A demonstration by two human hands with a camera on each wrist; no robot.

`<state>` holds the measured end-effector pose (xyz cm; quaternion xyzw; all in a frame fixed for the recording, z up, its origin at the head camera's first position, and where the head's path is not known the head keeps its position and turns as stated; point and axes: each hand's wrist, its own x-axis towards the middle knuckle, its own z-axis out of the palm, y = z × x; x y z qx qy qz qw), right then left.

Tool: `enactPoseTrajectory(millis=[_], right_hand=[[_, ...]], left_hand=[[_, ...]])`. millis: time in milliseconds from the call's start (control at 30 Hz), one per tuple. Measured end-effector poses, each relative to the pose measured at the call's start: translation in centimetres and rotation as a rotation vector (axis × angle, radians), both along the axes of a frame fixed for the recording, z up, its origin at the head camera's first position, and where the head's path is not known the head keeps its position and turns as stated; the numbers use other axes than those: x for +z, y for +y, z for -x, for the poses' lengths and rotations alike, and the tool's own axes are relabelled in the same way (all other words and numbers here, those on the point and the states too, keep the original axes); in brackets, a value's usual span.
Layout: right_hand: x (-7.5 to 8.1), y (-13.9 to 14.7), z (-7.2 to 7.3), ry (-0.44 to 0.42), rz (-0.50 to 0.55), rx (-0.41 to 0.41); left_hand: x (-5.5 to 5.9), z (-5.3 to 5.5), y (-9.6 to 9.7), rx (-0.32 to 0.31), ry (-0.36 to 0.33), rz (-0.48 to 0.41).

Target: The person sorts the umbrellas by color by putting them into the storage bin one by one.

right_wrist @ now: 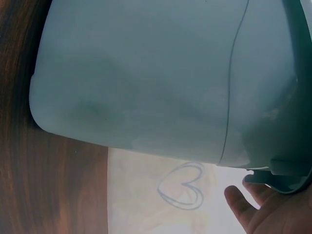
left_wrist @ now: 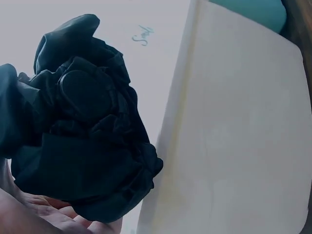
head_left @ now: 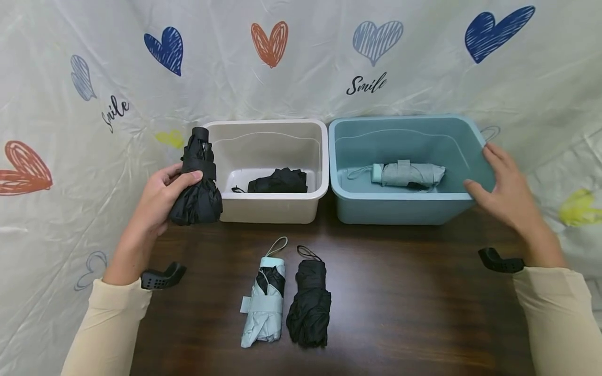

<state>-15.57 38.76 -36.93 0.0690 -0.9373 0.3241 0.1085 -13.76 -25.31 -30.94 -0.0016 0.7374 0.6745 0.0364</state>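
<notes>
There are three folded black umbrellas (head_left: 309, 305), two folded pale blue umbrellas (head_left: 264, 316), one beige bin (head_left: 268, 209), one blue bin (head_left: 390, 211) and one bench (head_left: 404, 303)

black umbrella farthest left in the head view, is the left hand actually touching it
Touching. The head view shows it: the left hand grips the black umbrella, with the thumb lying against its side.
</notes>
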Motion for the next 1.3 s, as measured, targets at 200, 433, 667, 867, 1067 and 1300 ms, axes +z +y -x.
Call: enactPoseTrajectory(millis=[200,433,667,867,1067,1300], right_hand=[[0.0,0.0,0.0,-0.01,-0.008,0.007],[0.2,0.4,-0.4,-0.017,-0.023,0.031],[-0.1,0.5,-0.5,-0.013,-0.03,0.038],[0.1,0.5,-0.4,0.008,-0.04,0.057],[0.4,0.2,-0.2,-0.007,-0.04,0.05],[0.2,0.2,0.0,-0.006,-0.048,0.048]], left_hand=[[0.5,1.7,-0.2,-0.012,-0.041,0.022],[0.9,3.7,0.0,-0.037,-0.103,0.048],[1.2,5.6,0.5,0.006,-0.102,0.334],[1.9,7.0,0.7,0.037,-0.112,0.496],[2.2,8.0,0.6,0.052,-0.079,0.649],[2.3,8.3,0.8,0.034,-0.05,0.758]])
